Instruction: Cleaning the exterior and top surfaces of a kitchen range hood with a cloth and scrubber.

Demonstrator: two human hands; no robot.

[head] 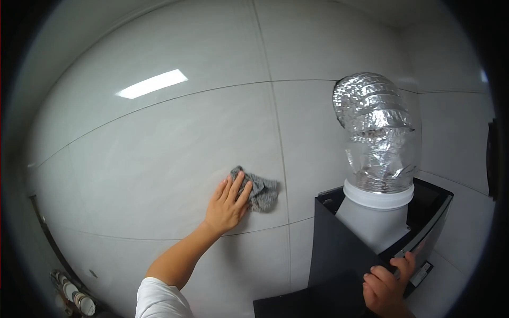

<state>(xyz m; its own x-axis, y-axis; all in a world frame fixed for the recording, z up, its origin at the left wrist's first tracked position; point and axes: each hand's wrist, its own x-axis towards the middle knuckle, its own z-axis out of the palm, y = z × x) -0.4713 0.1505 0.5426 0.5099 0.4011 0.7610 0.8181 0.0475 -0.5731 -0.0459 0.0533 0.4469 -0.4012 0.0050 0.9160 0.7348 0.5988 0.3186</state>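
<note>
My left hand (228,202) lies with its fingers spread over a grey cloth (264,194), pressing it flat against the pale tiled wall (159,171). The cloth is crumpled, and its loose end sticks out to the right of the fingers. At the lower right, my right hand (385,284) has its fingers curled over the top edge of a dark range hood chimney cover (346,242). Inside the open top of that cover stands a white duct collar (377,198). A silver foil exhaust duct (373,111) rises from the collar and bends towards the wall.
Part of the dark hood body (286,304) juts out at the bottom. Several plates stand in a dish rack (73,294) far below on the left. A dark object (492,159) is at the right rim. A light's reflection shines on the upper wall.
</note>
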